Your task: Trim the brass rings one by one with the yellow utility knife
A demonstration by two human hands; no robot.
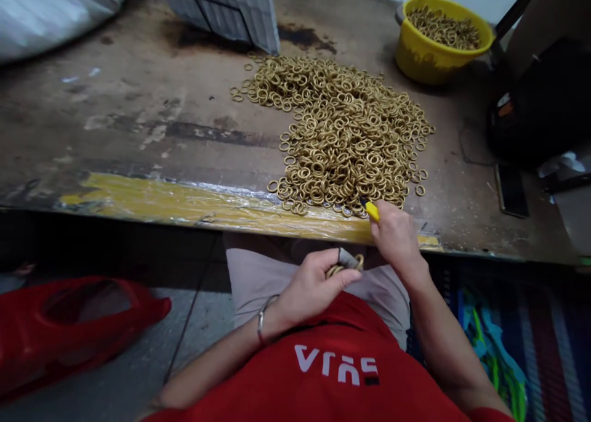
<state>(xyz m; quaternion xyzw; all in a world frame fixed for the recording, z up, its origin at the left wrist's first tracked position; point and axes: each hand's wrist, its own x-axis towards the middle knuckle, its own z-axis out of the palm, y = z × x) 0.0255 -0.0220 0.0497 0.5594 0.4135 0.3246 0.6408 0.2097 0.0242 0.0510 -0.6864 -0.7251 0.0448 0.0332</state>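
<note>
A wide heap of brass-coloured rings lies on the worn wooden table. My right hand is closed round a small yellow-handled tool, whose dark tip touches the near edge of the heap. My left hand rests over my lap below the table edge. Its fingers are curled round a few brass rings, with the thumb pressed on them. A metal bangle sits on the left wrist.
A yellow bowl of more rings stands at the back right. Other things: a grey box at the back, a white sack far left, a phone and a black object right, a red plastic piece on the floor.
</note>
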